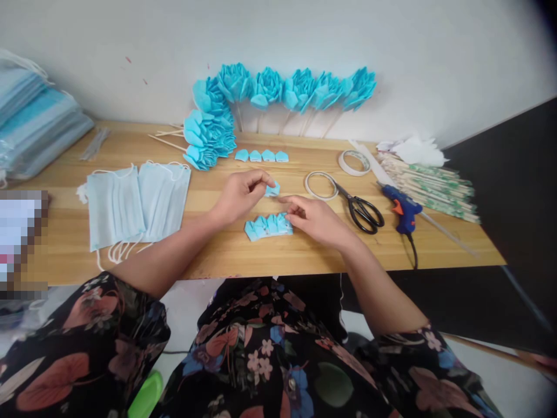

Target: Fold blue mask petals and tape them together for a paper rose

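Note:
My left hand (242, 196) is over the middle of the table, its fingers bent into a pinch at a small light-blue folded petal (273, 189). Facing it, my right hand (314, 219) has its index finger stretched toward that petal and its thumb apart, with the other fingers curled; I see nothing held in it. Just below the right fingertips lies a row of overlapping blue petals (266, 229), its right end close to the thumb. Farther back, several single blue petals (261, 156) lie in a line.
Blue flowers on sticks (267, 88) lean against the wall. Pleated face masks (139, 203) lie at left, near bagged masks (39, 122). To the right are tape rolls (353, 172), black-handled scissors (364, 213), a blue glue gun (404, 210) and bundled sticks (439, 188).

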Demonstrator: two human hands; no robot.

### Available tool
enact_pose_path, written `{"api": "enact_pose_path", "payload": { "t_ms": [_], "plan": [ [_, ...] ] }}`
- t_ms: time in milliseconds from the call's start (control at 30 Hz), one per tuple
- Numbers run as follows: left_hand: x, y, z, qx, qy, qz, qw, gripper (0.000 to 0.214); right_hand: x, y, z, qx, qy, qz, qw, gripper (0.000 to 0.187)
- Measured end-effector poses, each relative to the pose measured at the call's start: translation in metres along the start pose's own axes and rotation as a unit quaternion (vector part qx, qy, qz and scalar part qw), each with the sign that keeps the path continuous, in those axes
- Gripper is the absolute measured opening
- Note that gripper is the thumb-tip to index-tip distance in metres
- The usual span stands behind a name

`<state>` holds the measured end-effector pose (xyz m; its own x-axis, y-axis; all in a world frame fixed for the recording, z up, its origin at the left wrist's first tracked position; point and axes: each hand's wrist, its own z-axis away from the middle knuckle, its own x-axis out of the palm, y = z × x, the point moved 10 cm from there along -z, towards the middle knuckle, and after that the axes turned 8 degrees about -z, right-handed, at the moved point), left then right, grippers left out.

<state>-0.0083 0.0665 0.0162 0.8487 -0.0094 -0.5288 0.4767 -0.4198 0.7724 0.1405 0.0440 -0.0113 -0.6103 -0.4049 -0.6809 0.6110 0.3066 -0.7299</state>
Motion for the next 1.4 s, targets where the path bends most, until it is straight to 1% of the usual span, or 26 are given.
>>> {"api": "enact_pose_path", "payload": {
  "t_ms": [133, 200, 267, 367, 433, 500, 600, 667, 767, 833, 867, 933, 967, 1033, 1100, 1133, 1167, 1200, 1233, 1267, 1300, 1333, 1400],
  "plan": [
    [-0.005, -0.004, -0.001, -0.016, 0.021, -0.001, 1.0, 0.024, 0.004, -0.001, 0.01, -0.018, -0.004, -0.071, 0.997, 0.037],
    [-0.008, -0.006, -0.001, -0.024, 0.033, -0.003, 0.999, 0.023, -0.007, 0.001, 0.018, -0.018, 0.015, -0.063, 0.998, 0.035],
    [-0.009, -0.008, -0.002, -0.031, 0.038, 0.0, 0.999, 0.023, -0.034, 0.008, 0.027, -0.003, 0.079, -0.027, 0.997, 0.035],
    [-0.009, -0.008, -0.002, -0.04, 0.032, 0.008, 0.999, 0.021, -0.08, 0.025, 0.045, 0.02, 0.182, 0.032, 0.983, 0.032],
    [-0.009, -0.008, -0.001, -0.047, 0.024, 0.02, 0.998, 0.02, -0.102, 0.036, 0.056, 0.019, 0.215, 0.084, 0.973, 0.031],
    [-0.008, -0.008, 0.0, -0.056, 0.018, 0.035, 0.998, 0.019, -0.114, 0.047, 0.066, 0.019, 0.224, 0.138, 0.965, 0.031],
    [-0.009, -0.006, 0.002, -0.068, 0.013, 0.049, 0.996, 0.018, -0.123, 0.064, 0.076, 0.037, 0.222, 0.221, 0.949, 0.032],
    [-0.008, -0.001, 0.003, -0.069, 0.004, 0.045, 0.997, 0.018, -0.123, 0.075, 0.078, 0.065, 0.201, 0.262, 0.942, 0.034],
    [-0.001, 0.019, 0.001, -0.044, -0.044, -0.003, 0.998, 0.02, -0.116, 0.088, 0.075, 0.107, 0.147, 0.29, 0.94, 0.039],
    [0.01, 0.04, -0.005, 0.0, -0.09, -0.057, 0.994, 0.02, -0.113, 0.091, 0.072, 0.118, 0.127, 0.301, 0.938, 0.04],
    [0.019, 0.053, -0.009, 0.036, -0.111, -0.084, 0.99, 0.02, -0.112, 0.091, 0.07, 0.119, 0.123, 0.308, 0.936, 0.04],
    [0.041, 0.078, -0.02, 0.12, -0.142, -0.133, 0.973, 0.023, -0.111, 0.091, 0.068, 0.121, 0.123, 0.322, 0.931, 0.039],
    [0.055, 0.086, -0.025, 0.158, -0.159, -0.163, 0.961, 0.024, -0.111, 0.091, 0.066, 0.123, 0.123, 0.328, 0.928, 0.039],
    [0.089, 0.087, -0.037, 0.181, -0.198, -0.241, 0.933, 0.027, -0.111, 0.092, 0.065, 0.132, 0.123, 0.335, 0.925, 0.038],
    [0.122, 0.075, -0.049, 0.164, -0.237, -0.306, 0.908, 0.025, -0.115, 0.095, 0.066, 0.147, 0.129, 0.325, 0.925, 0.038],
    [0.137, 0.068, -0.053, 0.158, -0.257, -0.329, 0.895, 0.024, -0.12, 0.096, 0.068, 0.155, 0.143, 0.308, 0.928, 0.038],
    [0.148, 0.062, -0.056, 0.15, -0.268, -0.343, 0.888, 0.023, -0.127, 0.096, 0.071, 0.161, 0.165, 0.276, 0.933, 0.038],
    [0.155, 0.058, -0.06, 0.142, -0.27, -0.349, 0.886, 0.022, -0.135, 0.095, 0.076, 0.16, 0.196, 0.222, 0.942, 0.039],
    [0.159, 0.054, -0.063, 0.133, -0.271, -0.347, 0.888, 0.021, -0.143, 0.094, 0.082, 0.152, 0.233, 0.145, 0.95, 0.041],
    [0.16, 0.053, -0.066, 0.124, -0.268, -0.336, 0.894, 0.02, -0.151, 0.093, 0.09, 0.139, 0.266, 0.047, 0.953, 0.044],
    [0.158, 0.053, -0.068, 0.113, -0.262, -0.318, 0.904, 0.017, -0.155, 0.095, 0.097, 0.124, 0.291, -0.069, 0.946, 0.047],
    [0.153, 0.053, -0.071, 0.098, -0.255, -0.289, 0.918, 0.014, -0.155, 0.097, 0.104, 0.114, 0.302, -0.185, 0.928, 0.049],
    [0.137, 0.056, -0.076, 0.053, -0.235, -0.196, 0.951, 0.007, -0.141, 0.102, 0.113, 0.122, 0.274, -0.372, 0.878, 0.051]
  ]
}}
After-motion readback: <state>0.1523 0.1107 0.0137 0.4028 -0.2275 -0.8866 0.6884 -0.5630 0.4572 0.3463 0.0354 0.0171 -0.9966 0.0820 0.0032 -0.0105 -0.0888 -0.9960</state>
